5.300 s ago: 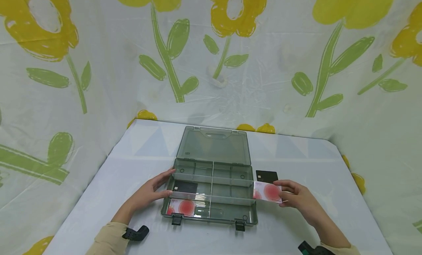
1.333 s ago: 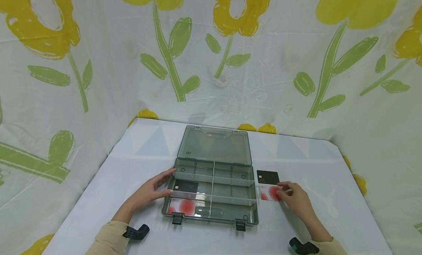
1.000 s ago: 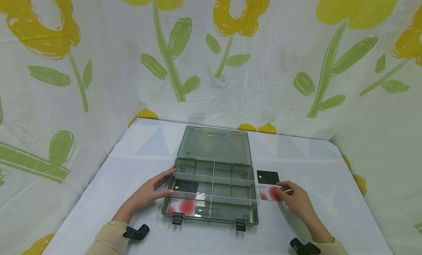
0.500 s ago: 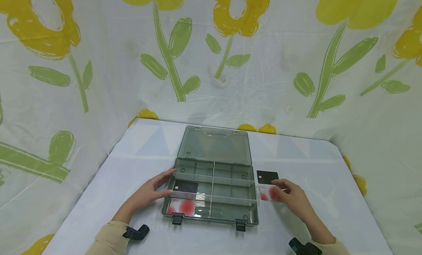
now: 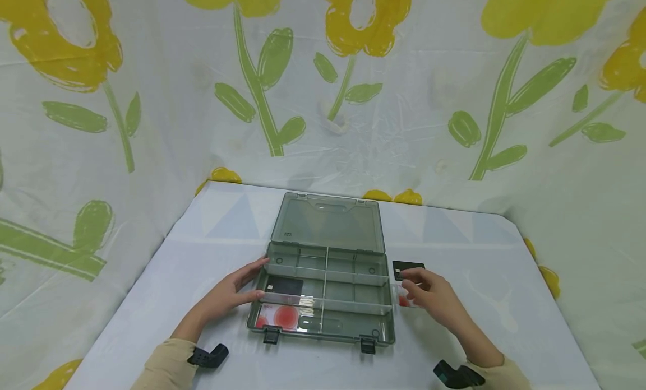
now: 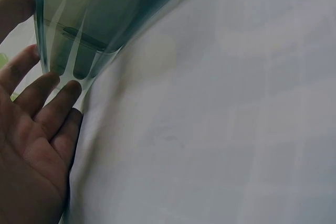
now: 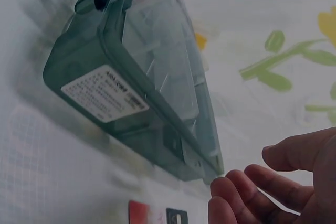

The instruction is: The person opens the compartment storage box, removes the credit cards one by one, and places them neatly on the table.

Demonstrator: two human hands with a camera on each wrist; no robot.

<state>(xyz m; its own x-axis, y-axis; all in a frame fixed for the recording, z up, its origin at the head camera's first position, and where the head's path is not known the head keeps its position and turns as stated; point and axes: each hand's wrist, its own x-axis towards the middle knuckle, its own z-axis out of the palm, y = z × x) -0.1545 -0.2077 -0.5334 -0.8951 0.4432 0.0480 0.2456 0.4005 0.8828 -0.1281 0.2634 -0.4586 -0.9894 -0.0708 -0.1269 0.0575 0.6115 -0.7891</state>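
1. Because it carries all the rest, the white table (image 5: 202, 255) comes first.
2. On it, my green divided box (image 5: 358, 292) has its lid (image 5: 328, 227) laid back toward 12 o'clock, presumably to leave every compartment reachable.
3. My left hand (image 5: 229, 292) rests at the box's 9 o'clock wall, fingers nearly straight and touching it, likely for steadiness.
4. My right hand (image 5: 431, 295) is at 3 o'clock, fingers loosely bent, thumb apart, gripping nothing.
5. Under its fingertips lie a black card (image 5: 404, 265) and, at its 6 o'clock, a half-covered red-and-white card (image 5: 404, 301); contact I cannot tell.
6. Inside, the dark card (image 5: 290, 285) sits in the middle row at 9 o'clock, the pink card (image 5: 282, 316) in front at 8; the matching order outside looks deliberate.
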